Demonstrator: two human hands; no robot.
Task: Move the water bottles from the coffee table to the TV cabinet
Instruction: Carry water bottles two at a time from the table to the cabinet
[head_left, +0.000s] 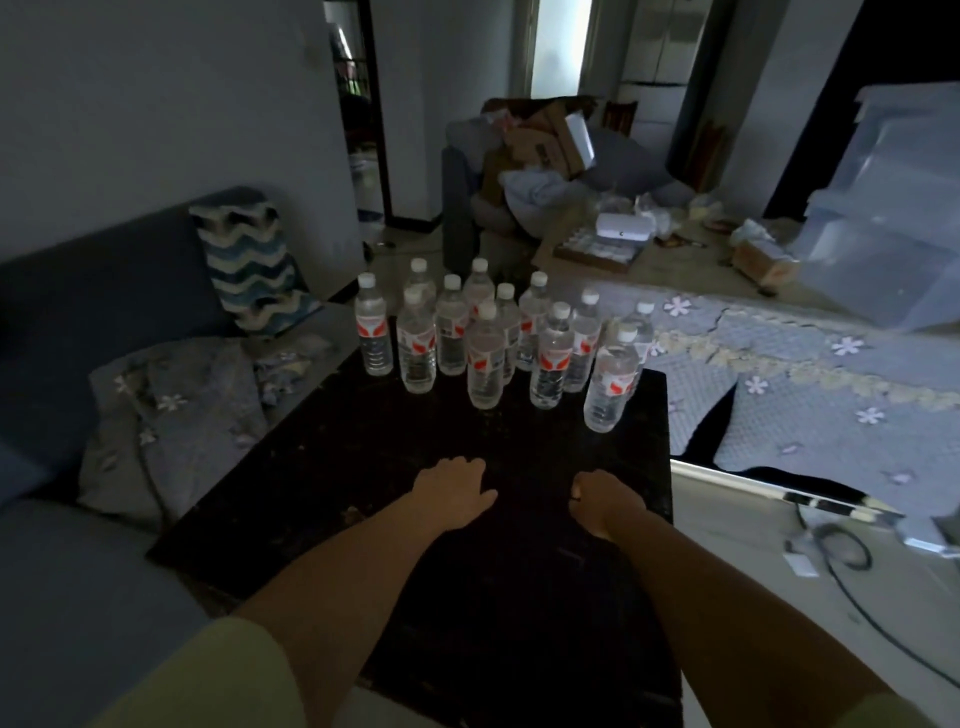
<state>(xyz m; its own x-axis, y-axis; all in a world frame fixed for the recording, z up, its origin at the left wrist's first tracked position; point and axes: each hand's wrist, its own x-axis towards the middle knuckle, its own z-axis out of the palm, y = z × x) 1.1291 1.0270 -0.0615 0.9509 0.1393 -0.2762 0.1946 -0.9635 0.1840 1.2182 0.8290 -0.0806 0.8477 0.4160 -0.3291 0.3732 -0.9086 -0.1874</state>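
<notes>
Several clear water bottles (485, 358) with white caps and red-and-white labels stand upright in a cluster at the far end of the dark coffee table (363, 467). The nearest one on the right (613, 382) stands by the table's right edge. My left hand (454, 491) is over the table's middle, palm down, fingers curled under, holding nothing. My right hand (602, 499) is beside it, fingers also curled, empty. Both hands are well short of the bottles. No TV cabinet is in view.
A dark sofa (78, 322) with a wavy-patterned cushion (249, 270) and a floral cover runs along the left. A floral-quilted seat (810, 374) lies right of the table. Boxes and clutter (540, 150) sit behind, clear plastic bins (893, 218) at far right, a cable (852, 571) on the floor.
</notes>
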